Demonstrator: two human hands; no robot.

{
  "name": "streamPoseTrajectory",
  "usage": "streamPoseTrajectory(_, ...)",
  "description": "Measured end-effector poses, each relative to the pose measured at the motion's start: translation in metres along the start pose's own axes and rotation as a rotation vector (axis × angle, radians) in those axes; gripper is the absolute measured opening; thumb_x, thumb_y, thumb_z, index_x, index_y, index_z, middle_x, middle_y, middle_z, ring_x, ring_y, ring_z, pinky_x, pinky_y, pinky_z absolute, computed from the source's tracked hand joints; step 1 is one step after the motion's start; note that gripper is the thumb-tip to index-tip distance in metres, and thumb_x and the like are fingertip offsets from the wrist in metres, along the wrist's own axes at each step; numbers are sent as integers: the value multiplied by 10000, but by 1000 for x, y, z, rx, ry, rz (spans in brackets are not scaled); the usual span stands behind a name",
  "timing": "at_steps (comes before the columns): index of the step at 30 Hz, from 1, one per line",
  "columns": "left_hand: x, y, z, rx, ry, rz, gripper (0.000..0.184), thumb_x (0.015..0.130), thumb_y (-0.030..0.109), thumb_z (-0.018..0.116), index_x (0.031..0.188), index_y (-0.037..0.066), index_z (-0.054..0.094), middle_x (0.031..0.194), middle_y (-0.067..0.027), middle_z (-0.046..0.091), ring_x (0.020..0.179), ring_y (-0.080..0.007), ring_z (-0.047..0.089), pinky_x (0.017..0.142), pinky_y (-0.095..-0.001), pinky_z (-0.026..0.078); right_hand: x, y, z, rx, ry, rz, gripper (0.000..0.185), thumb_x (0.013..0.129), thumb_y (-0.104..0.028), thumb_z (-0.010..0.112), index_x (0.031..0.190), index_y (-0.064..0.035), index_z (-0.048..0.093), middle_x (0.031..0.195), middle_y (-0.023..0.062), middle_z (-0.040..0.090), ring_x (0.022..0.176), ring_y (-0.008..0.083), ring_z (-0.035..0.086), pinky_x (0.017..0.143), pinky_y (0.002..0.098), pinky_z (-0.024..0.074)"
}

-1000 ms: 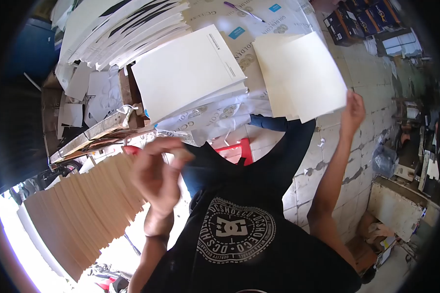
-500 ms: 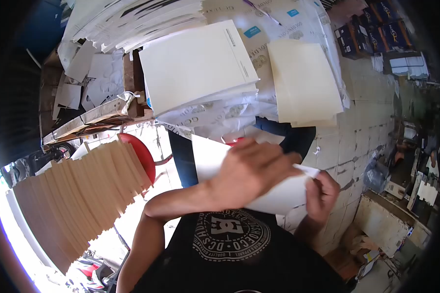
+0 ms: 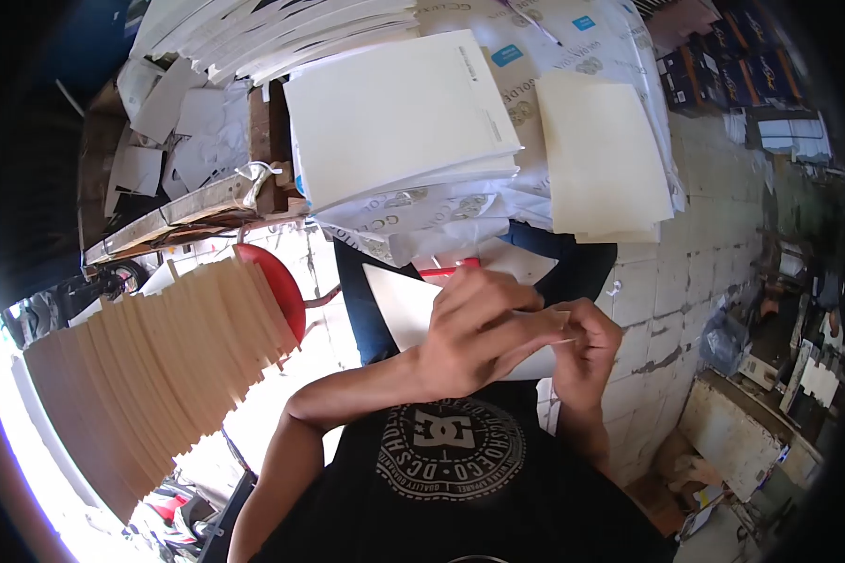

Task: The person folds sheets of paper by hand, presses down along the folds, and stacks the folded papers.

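Note:
A white sheet (image 3: 399, 302) is in front of my chest, mostly hidden behind my hands. My left hand (image 3: 483, 330) reaches across it, fingers bent and pinched at the sheet's right part. Close against those fingertips, my right hand (image 3: 587, 347) is closed on the sheet's edge. Beyond my hands lies a stack of white printed sheets (image 3: 399, 117), its lower edges slightly fanned. To its right rests a thinner pile of cream sheets (image 3: 606, 159). Both piles sit on a table covered with printed wrapping (image 3: 526, 84).
Tall piles of paper (image 3: 282, 38) stand at the back left. A thick row of tan sheets (image 3: 160, 366) is at the left, beside a red round seat (image 3: 277, 291). Dark boxes (image 3: 737, 75) are at the upper right; a wooden ledge (image 3: 178, 220) borders the left side.
A sheet has come from the right-hand pile to my chest. My left hand has crossed over to it, and both hands now meet closer together at its edge.

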State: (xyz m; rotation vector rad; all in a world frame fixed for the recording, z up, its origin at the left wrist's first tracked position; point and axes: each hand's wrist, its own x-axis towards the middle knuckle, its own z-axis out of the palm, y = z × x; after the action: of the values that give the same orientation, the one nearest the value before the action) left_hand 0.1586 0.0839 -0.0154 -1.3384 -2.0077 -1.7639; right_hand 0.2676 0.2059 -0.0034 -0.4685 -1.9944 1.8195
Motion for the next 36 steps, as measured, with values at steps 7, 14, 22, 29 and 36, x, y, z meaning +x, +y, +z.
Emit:
streamPoseTrajectory(7, 4, -66, -129, 477, 558, -115, 65, 810, 76, 712, 844, 43, 668, 849, -81, 640, 764, -209, 598, 727, -317, 465, -6, -20, -153, -482, 230, -25, 293, 931, -229, 587, 1006, 54, 581, 843, 112, 605, 764, 168, 566, 667, 293, 452)
streamPoseTrajectory(14, -14, -205, -247, 1177, 614, -524, 554, 809, 225, 764, 1270, 23, 533, 1058, -109, 601, 881, -235, 591, 786, -370, 462, 35, -49, -164, 108, 35, -686, 471, 971, -254, 552, 1273, 87, 431, 1375, 284, 420, 1250, 447, 438, 1080, 570, 321)
streamPoseTrajectory(22, -34, -104, -130, 125, 572, -624, 157, 873, 129, 695, 934, 11, 611, 825, -22, 616, 751, -93, 541, 687, -235, 427, 123, 22, -46, 146, 278, -54, 300, 941, -87, 588, 1203, 47, 534, 1104, 99, 626, 1019, 129, 579, 869, 261, 444)
streamPoseTrajectory(29, -38, -96, -130, 388, 324, -476, 337, 651, 100, 876, 878, 24, 638, 853, -47, 633, 720, -115, 577, 621, -256, 429, 170, 53, 40, 160, 139, 39, 230, 921, -125, 650, 1081, 35, 612, 985, 55, 657, 920, 79, 586, 854, 232, 429)
streamPoseTrajectory(36, -40, -109, -133, 263, 333, -521, 195, 678, 57, 849, 814, 17, 715, 812, -58, 688, 725, -124, 644, 643, -237, 490, 178, 60, 62, 54, 115, 77, 214, 919, -122, 659, 1065, 30, 616, 951, 41, 664, 895, 67, 575, 838, 218, 426)
